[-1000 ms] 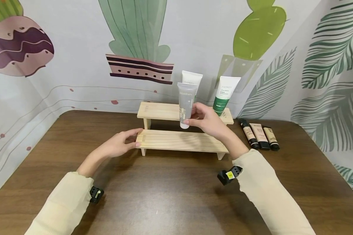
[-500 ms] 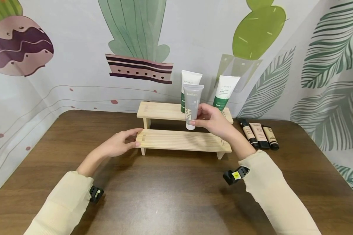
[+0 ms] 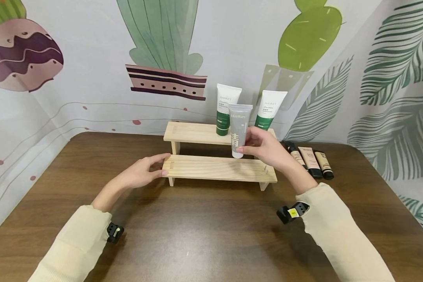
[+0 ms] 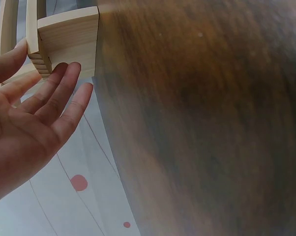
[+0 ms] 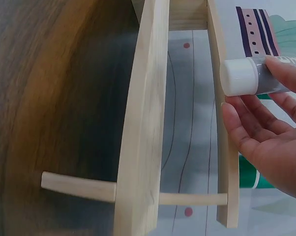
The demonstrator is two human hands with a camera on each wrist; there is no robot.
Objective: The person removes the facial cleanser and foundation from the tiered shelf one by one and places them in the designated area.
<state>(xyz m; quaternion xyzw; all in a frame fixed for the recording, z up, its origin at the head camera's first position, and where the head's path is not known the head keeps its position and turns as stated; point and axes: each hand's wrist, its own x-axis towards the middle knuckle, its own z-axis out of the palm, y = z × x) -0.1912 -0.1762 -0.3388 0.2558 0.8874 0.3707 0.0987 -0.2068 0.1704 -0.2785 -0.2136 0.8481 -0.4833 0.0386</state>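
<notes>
My right hand (image 3: 268, 148) pinches a grey squeeze tube (image 3: 239, 125) near its white cap (image 5: 239, 77), between thumb and fingers. Cap downward and nearly upright, the tube hangs above the lower step of a two-tier wooden display stand (image 3: 218, 168), in front of the upper step. At the stand's left end, my left hand (image 3: 141, 173) holds the lower board by its corners, thumb in front and index finger behind; its other fingers (image 4: 64, 88) extend past the wood. Two white-and-green tubes, a left one (image 3: 227, 109) and a right one (image 3: 269, 109), stand on the upper step.
Several small cosmetic tubes (image 3: 311, 162) lie on the brown table (image 3: 197, 235) to the right of the stand, partly behind my right forearm. A printed cloth backdrop (image 3: 91, 78) with cacti and leaves rises behind the table.
My right hand has carried the grey tube rightward and slightly down, uncovering more of the left white-and-green tube. The left hand keeps its place on the stand.
</notes>
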